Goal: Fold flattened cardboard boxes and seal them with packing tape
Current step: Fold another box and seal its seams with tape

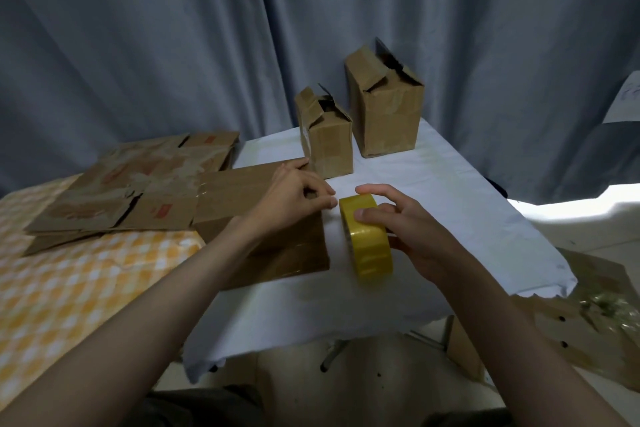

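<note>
A folded cardboard box (242, 191) lies on its side on the white-covered table (450, 191). My left hand (294, 194) sits on its right end, fingertips pinched together at the box edge; whether they hold the tape end is unclear. A yellow roll of packing tape (367, 243) stands on edge just right of the box. My right hand (405, 222) grips the roll, thumb on its near face and fingers over the top.
Two folded boxes, a small one (327, 139) and a taller one (384, 107), stand at the table's back. Several flattened boxes (138, 191) lie on a yellow checked cloth (69, 288) to the left. Cardboard scraps (588, 315) lie on the floor at right. A grey curtain hangs behind.
</note>
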Action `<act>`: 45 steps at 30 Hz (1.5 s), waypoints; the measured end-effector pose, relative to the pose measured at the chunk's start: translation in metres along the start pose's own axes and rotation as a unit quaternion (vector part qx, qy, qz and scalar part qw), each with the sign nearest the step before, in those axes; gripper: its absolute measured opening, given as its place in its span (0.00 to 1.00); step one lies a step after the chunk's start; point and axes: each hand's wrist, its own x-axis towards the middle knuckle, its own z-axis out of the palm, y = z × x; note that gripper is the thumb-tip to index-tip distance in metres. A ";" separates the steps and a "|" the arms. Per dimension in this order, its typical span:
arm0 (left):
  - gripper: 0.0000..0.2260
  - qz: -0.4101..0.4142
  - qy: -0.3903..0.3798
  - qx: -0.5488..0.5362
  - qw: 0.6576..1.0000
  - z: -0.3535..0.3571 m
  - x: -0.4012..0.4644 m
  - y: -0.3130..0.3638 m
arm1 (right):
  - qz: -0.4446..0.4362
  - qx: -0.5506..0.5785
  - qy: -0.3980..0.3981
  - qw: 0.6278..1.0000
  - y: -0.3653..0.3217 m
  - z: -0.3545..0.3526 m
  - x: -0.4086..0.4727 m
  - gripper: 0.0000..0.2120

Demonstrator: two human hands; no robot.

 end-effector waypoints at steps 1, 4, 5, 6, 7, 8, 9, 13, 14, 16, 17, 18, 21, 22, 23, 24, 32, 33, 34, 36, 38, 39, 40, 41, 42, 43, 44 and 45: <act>0.09 -0.006 -0.003 0.017 1.000 0.000 0.000 -0.001 | 0.001 0.004 -0.001 1.000 0.000 -0.001 0.000 0.18; 0.28 -0.042 -0.042 0.051 0.997 -0.008 0.004 -0.004 | 0.004 0.012 -0.004 1.000 -0.001 -0.001 -0.002 0.17; 0.30 -0.064 -0.054 0.067 0.994 -0.012 0.007 -0.003 | 0.004 0.012 -0.005 1.000 -0.001 -0.001 -0.001 0.17; 0.30 -0.082 -0.056 0.097 0.990 -0.016 0.012 -0.004 | 0.004 0.010 -0.006 1.000 -0.001 -0.001 -0.001 0.17; 0.31 -0.091 -0.051 0.135 0.985 -0.018 0.018 -0.006 | 0.004 0.009 -0.005 1.000 0.000 0.000 -0.001 0.17; 0.32 -0.097 -0.046 0.171 0.979 -0.019 0.023 -0.006 | 0.004 0.006 -0.003 1.000 0.000 0.000 -0.001 0.17; 0.32 -0.109 -0.047 0.188 0.975 -0.019 0.028 -0.005 | 0.003 0.003 -0.003 1.000 0.000 0.000 -0.002 0.17; 0.27 -0.149 -0.097 0.177 0.968 -0.008 0.037 -0.004 | -0.012 0.004 -0.007 1.000 0.002 -0.001 -0.005 0.20; 0.24 -0.144 -0.100 0.175 0.969 -0.006 0.036 -0.004 | -0.018 0.007 -0.007 1.000 0.002 -0.002 -0.006 0.21; 0.21 -0.113 -0.093 0.157 0.977 -0.006 0.028 -0.004 | -0.035 0.007 0.006 0.999 0.003 -0.003 -0.008 0.21; 0.20 -0.091 -0.089 0.144 0.981 -0.008 0.023 -0.003 | -0.047 0.010 0.016 0.999 0.004 -0.004 -0.008 0.21; 0.20 -0.067 -0.081 0.135 0.985 -0.010 0.017 0.000 | -0.057 0.018 0.028 0.998 0.003 -0.005 -0.010 0.20; 0.19 0.007 -0.060 0.084 0.995 -0.018 0.001 0.008 | -0.083 0.038 0.060 0.994 0.000 -0.004 -0.011 0.23; 0.21 0.032 -0.063 0.058 0.996 -0.021 -0.002 0.012 | -0.091 0.046 0.068 0.992 -0.001 -0.004 -0.011 0.24; 0.21 0.052 -0.074 0.034 0.995 -0.022 -0.004 0.017 | -0.098 0.053 0.076 0.991 -0.001 -0.003 -0.010 0.24; 0.22 0.063 -0.088 0.014 0.994 -0.023 -0.003 0.022 | -0.105 0.059 0.081 0.989 -0.002 -0.002 -0.010 0.23; 0.24 0.035 -0.153 -0.059 0.986 -0.036 0.004 0.030 | -0.115 0.048 0.126 0.984 0.002 -0.005 -0.013 0.24; 0.24 0.034 -0.158 -0.063 0.985 -0.037 -0.003 0.027 | -0.114 0.047 0.127 0.984 0.002 -0.006 -0.013 0.24; 0.23 0.032 -0.160 -0.075 0.984 -0.038 -0.009 0.024 | -0.113 0.046 0.127 0.984 0.002 -0.006 -0.013 0.24; 0.17 0.021 -0.156 -0.130 0.979 -0.043 -0.022 0.021 | -0.115 0.047 0.124 0.984 0.003 -0.006 -0.013 0.24; 0.08 0.016 -0.136 -0.177 0.975 -0.046 -0.030 0.024 | -0.122 0.051 0.112 0.985 0.004 -0.004 -0.012 0.25; 0.06 0.018 -0.119 -0.173 0.978 -0.045 -0.031 0.026 | -0.124 0.050 0.106 0.985 0.004 -0.001 -0.012 0.25; 0.05 0.021 -0.099 -0.159 0.982 -0.043 -0.029 0.028 | -0.126 0.046 0.100 0.986 0.005 0.001 -0.011 0.26; 0.05 0.022 -0.073 -0.145 0.986 -0.038 -0.026 0.029 | -0.128 0.040 0.095 0.986 0.006 0.004 -0.011 0.26; 0.07 0.024 -0.043 -0.132 0.990 -0.034 -0.022 0.032 | -0.131 0.032 0.091 0.987 0.007 0.007 -0.011 0.26; 0.11 0.030 -0.012 -0.115 0.993 -0.030 -0.018 0.035 | -0.134 0.027 0.087 0.987 0.007 0.009 -0.011 0.26; 0.15 0.035 0.014 -0.094 0.995 -0.028 -0.015 0.039 | -0.138 0.023 0.082 0.987 0.008 0.012 -0.011 0.26; 0.19 0.040 0.029 -0.074 0.996 -0.026 -0.013 0.044 | -0.141 0.018 0.081 0.987 0.008 0.013 -0.011 0.26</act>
